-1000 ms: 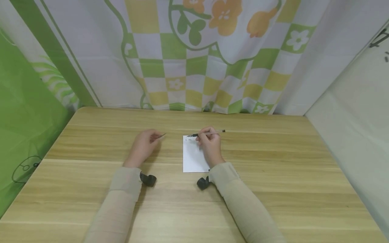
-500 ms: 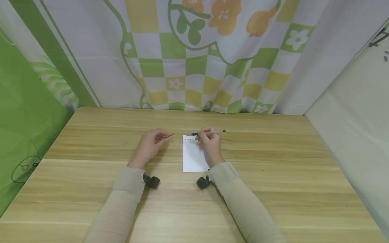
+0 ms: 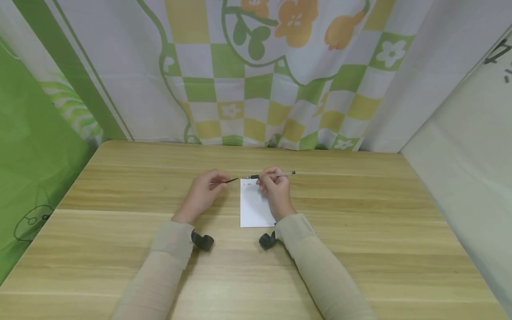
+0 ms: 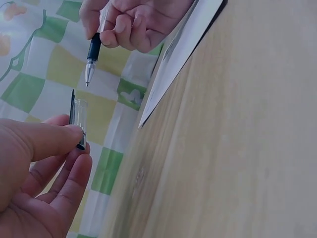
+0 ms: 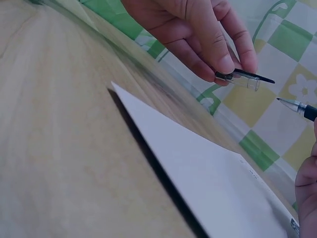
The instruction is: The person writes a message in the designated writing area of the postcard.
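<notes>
My left hand [image 3: 203,192] pinches a clear pen cap [image 4: 79,116] with a dark clip between thumb and fingers. The cap's open end points at the bare tip of a pen [image 4: 92,54], and a small gap lies between them. That pen has a clear barrel and a black grip. My right hand [image 3: 277,192] holds it near the tip, the barrel slanting back over the hand. Both hands are above the table. Beneath the right hand lies a white sheet of paper [image 3: 255,209], with small dark writing at its top left.
The wooden table [image 3: 344,266] spreads around the hands. A patterned curtain [image 3: 260,89] hangs along its far edge. Green fabric [image 3: 36,146] stands at the left and a pale wall [image 3: 468,124] at the right. Each wrist bears a black camera [image 3: 204,242].
My left hand has moved right with the cap, closer to the pen tip. The right hand and the pen have hardly moved, and the paper lies where it was.
</notes>
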Demonstrator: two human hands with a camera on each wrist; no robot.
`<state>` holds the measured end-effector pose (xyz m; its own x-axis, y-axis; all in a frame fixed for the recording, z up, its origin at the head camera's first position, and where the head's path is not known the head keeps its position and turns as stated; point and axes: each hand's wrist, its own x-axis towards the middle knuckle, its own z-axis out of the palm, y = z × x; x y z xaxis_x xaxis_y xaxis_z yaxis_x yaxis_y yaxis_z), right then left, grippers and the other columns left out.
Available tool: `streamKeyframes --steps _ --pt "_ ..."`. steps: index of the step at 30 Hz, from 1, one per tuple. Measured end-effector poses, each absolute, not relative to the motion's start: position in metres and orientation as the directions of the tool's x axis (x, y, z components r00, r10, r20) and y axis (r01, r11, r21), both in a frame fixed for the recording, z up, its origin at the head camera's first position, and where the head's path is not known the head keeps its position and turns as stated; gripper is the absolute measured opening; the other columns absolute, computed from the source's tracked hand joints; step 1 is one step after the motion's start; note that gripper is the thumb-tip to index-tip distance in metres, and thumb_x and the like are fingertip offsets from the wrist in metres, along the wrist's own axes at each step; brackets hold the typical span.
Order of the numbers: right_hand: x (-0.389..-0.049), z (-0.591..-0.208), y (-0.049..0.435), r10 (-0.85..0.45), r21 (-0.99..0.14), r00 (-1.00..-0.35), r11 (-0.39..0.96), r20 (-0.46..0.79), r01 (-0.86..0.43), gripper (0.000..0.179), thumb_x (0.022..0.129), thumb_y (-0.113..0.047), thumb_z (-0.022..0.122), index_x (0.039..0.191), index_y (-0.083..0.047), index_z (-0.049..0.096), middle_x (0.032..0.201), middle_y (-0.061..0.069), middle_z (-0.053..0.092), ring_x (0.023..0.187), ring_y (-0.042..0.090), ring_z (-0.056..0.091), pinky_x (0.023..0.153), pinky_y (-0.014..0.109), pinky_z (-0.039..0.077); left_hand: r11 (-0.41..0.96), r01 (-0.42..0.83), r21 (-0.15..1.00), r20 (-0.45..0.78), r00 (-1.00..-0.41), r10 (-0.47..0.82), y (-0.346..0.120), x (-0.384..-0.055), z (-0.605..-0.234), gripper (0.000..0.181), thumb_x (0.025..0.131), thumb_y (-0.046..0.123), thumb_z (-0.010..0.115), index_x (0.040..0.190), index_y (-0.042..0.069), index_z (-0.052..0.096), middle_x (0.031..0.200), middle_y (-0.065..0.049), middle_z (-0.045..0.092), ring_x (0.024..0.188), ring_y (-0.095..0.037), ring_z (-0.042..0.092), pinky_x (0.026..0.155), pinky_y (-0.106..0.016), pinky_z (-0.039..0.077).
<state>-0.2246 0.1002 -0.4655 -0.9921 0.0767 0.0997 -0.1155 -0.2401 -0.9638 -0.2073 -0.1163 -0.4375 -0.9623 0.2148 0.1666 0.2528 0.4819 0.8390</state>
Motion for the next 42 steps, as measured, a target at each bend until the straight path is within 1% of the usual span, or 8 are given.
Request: streamKeyframes --steps 6,12,18,27,31,36,42 --pt "-0.226 -0.466 0.1 0.046 -0.931 -0.991 -0.34 0.124 -0.132 0.007 0.092 -0.002 0.06 0.089 -0.007 0.057 0.074 0.004 0.064 0.061 0.01 0.055 0.056 0.018 0.047 0.471 0.255 0.844 0.177 -0.963 0.205 -0.112 -0.208 -0.437 0.02 0.096 -0.002 0.065 0.117 -0.001 0.067 0.12 -0.016 0.067 0.114 -0.031 0.064 0.101 -0.041 0.053" --pt "-0.223 -0.465 0.1 0.025 -0.904 -0.992 -0.411 0.123 -0.122 0.01 0.095 -0.001 0.056 0.087 -0.007 0.057 0.072 0.006 0.063 0.061 0.01 0.056 0.055 0.018 0.047 0.462 0.265 0.846 0.189 -0.96 0.204 -0.109 -0.207 -0.438 0.02 0.096 -0.002 0.065 0.116 0.0 0.068 0.12 -0.015 0.067 0.112 -0.029 0.064 0.1 -0.04 0.054" --pt "-0.222 -0.464 0.099 0.001 -0.903 -0.993 -0.416 0.121 -0.111 0.009 0.095 -0.002 0.056 0.088 -0.007 0.057 0.071 0.005 0.063 0.06 0.01 0.055 0.055 0.017 0.047 0.452 0.262 0.852 0.189 -0.961 0.2 -0.108 -0.205 -0.437 0.019 0.096 -0.002 0.065 0.115 0.001 0.069 0.12 -0.014 0.067 0.113 -0.029 0.064 0.1 -0.04 0.054" --pt "-0.222 -0.465 0.099 -0.015 -0.91 -0.992 -0.399 0.125 -0.109 0.007 0.094 -0.004 0.058 0.088 -0.007 0.057 0.072 0.004 0.064 0.059 0.01 0.055 0.054 0.017 0.046 0.462 0.3 0.835 0.228 -0.952 0.205 -0.104 -0.205 -0.437 0.019 0.094 -0.004 0.067 0.113 -0.001 0.07 0.115 -0.015 0.068 0.108 -0.029 0.065 0.096 -0.04 0.056" --pt "-0.222 -0.466 0.099 -0.022 -0.915 -0.992 -0.39 0.123 -0.105 0.005 0.093 -0.006 0.059 0.089 -0.007 0.058 0.072 0.004 0.065 0.06 0.009 0.056 0.054 0.017 0.046 0.463 0.312 0.83 0.24 -0.948 0.209 -0.102 -0.204 -0.437 0.02 0.094 -0.005 0.066 0.113 -0.001 0.07 0.115 -0.016 0.067 0.108 -0.03 0.065 0.097 -0.04 0.056" --pt "-0.223 -0.467 0.099 -0.03 -0.908 -0.992 -0.407 0.122 -0.1 0.006 0.093 -0.005 0.06 0.088 -0.007 0.058 0.071 0.004 0.065 0.059 0.009 0.056 0.053 0.017 0.047 0.473 0.35 0.808 0.273 -0.935 0.226 -0.101 -0.203 -0.435 0.019 0.094 -0.004 0.066 0.113 -0.001 0.07 0.116 -0.016 0.067 0.109 -0.03 0.066 0.097 -0.04 0.056" --pt "-0.222 -0.467 0.098 -0.044 -0.895 -0.992 -0.438 0.115 -0.085 0.009 0.094 -0.001 0.06 0.088 -0.007 0.059 0.07 0.004 0.066 0.058 0.009 0.056 0.053 0.017 0.046 0.48 0.41 0.776 0.335 -0.912 0.239 -0.1 -0.202 -0.437 0.019 0.093 -0.004 0.068 0.111 -0.002 0.07 0.114 -0.016 0.068 0.106 -0.03 0.066 0.096 -0.04 0.056"
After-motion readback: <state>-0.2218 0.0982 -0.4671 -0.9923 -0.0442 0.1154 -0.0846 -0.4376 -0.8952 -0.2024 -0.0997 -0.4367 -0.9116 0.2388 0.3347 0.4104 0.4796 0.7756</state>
